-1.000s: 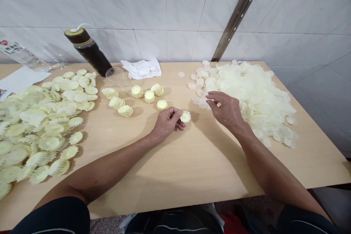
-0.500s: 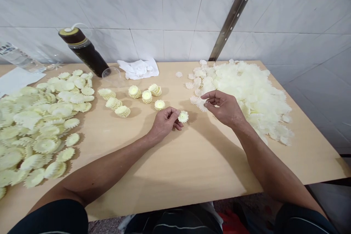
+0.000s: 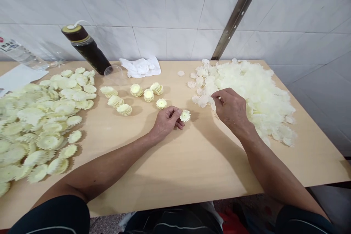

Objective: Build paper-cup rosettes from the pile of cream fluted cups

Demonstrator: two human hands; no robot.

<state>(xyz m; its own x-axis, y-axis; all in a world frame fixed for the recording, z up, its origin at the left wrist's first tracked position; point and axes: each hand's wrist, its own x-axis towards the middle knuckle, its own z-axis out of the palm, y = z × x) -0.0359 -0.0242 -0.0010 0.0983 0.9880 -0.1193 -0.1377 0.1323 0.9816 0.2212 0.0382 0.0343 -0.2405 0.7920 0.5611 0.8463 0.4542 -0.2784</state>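
Between the thumb and fingers of my left hand is a small pale-yellow scalloped flower disc, its face turned upward. My right hand is closed in a pinch at the left edge of a heap of thin, whitish scalloped discs. Whether a thin disc is caught in those fingertips I cannot make out. Just beyond my left hand stands a short stack of yellow scalloped discs. Several more such stacks are grouped to its left, some upright and some leaning.
A large spread of yellow scalloped discs covers the table's left side. Along the wall are a dark bottle, a clear round lid, crumpled white tissue and a clear plastic bottle. A slotted metal bar leans on the tiles.
My right thumb and fingers have come together into a pinch, and that hand has shifted slightly right. My left hand keeps hold of the flower disc. The whole view has shifted a little.
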